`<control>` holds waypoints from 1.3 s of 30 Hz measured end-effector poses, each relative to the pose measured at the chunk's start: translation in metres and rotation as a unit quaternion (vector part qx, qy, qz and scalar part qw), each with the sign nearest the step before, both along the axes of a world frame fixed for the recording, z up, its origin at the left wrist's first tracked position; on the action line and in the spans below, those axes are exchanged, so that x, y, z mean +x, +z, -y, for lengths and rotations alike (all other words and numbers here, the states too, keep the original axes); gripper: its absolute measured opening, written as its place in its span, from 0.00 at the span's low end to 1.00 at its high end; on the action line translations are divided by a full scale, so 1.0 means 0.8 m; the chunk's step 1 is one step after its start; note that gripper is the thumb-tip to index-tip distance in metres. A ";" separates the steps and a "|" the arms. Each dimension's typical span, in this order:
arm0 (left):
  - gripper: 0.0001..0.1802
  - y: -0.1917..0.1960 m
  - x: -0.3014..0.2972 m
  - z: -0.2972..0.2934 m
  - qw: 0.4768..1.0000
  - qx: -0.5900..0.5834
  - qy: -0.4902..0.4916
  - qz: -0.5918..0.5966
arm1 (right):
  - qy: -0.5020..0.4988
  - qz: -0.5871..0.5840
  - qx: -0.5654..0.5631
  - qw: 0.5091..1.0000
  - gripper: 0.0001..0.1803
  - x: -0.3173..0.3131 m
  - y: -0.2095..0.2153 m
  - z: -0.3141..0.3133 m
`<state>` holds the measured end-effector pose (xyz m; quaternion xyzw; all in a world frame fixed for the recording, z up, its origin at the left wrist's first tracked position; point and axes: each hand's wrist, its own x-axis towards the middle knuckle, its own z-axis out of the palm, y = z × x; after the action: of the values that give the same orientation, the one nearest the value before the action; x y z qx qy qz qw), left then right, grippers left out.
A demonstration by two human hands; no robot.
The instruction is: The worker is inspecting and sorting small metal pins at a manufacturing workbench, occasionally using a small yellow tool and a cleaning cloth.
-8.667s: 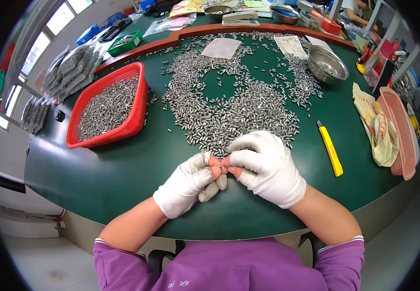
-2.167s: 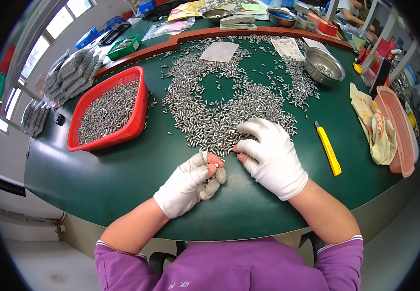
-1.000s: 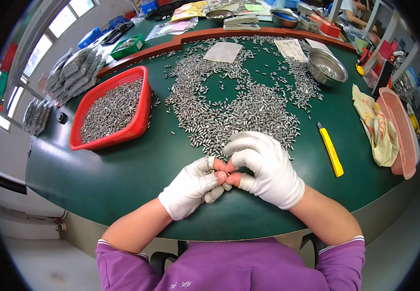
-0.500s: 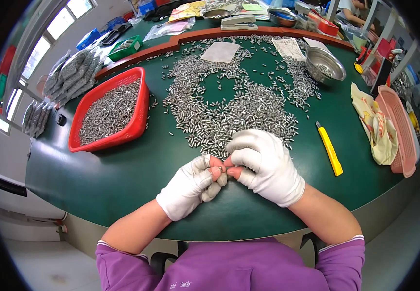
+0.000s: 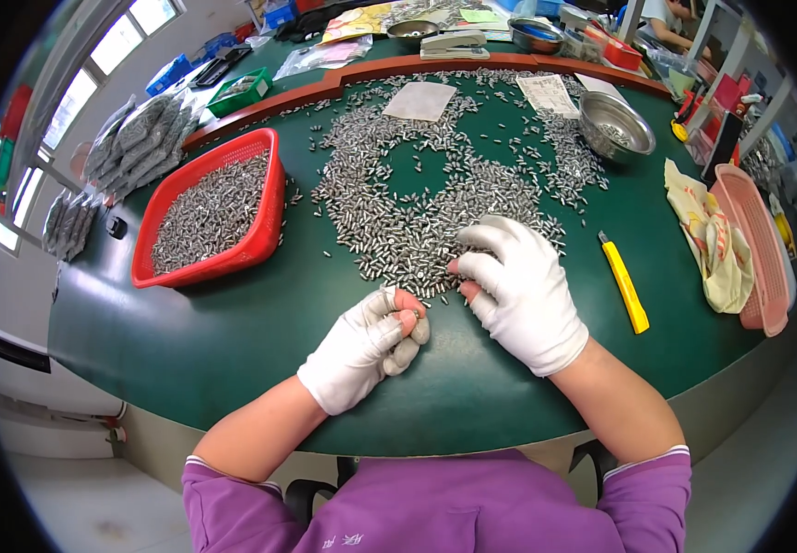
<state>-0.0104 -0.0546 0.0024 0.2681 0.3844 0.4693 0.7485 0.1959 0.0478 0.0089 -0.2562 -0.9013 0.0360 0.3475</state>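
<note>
Small silver cylindrical metal parts (image 5: 389, 230) lie in a broad loose pile on the green table. My left hand (image 5: 362, 346), in a white glove with bare thumb and fingertip, is closed in a pinch just in front of the pile. A tiny metal part shows between thumb and forefinger, mostly hidden by them. My right hand (image 5: 518, 295), gloved the same way, hovers at the pile's near right edge. Its fingers curl, with a gap between thumb and forefinger, and nothing visible is held there.
A red plastic basket (image 5: 274, 207) full of such parts stands at left, near filled plastic bags (image 5: 140, 138). On the right lie a yellow utility knife (image 5: 626, 288), a crumpled cloth (image 5: 721, 244) and a pink basket (image 5: 756, 267). A steel bowl (image 5: 638, 129) sits behind.
My right hand has left my left fingertips and moved up and right to the edge of the pile, its fingers opening. My left hand has barely moved and keeps its pinch.
</note>
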 end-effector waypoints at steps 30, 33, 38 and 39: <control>0.04 0.026 0.062 0.085 0.614 0.290 -0.046 -0.733 | -0.099 -0.097 -0.437 0.889 0.22 0.136 0.031 0.183; 0.04 0.032 0.066 0.087 0.582 0.298 -0.077 -0.753 | -0.069 0.018 -0.392 0.917 0.22 0.117 0.013 0.218; 0.05 0.032 0.066 0.097 0.551 0.296 -0.099 -0.774 | -0.081 0.104 -0.343 0.930 0.30 0.103 0.000 0.231; 0.06 0.030 0.065 0.098 0.554 0.298 -0.094 -0.771 | -0.080 0.102 -0.345 0.930 0.30 0.101 0.000 0.232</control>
<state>0.0415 -0.1334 0.0261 0.7698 0.6253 0.0973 0.0826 0.2771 -0.1375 0.0085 -0.4339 -0.8405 0.2900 0.1457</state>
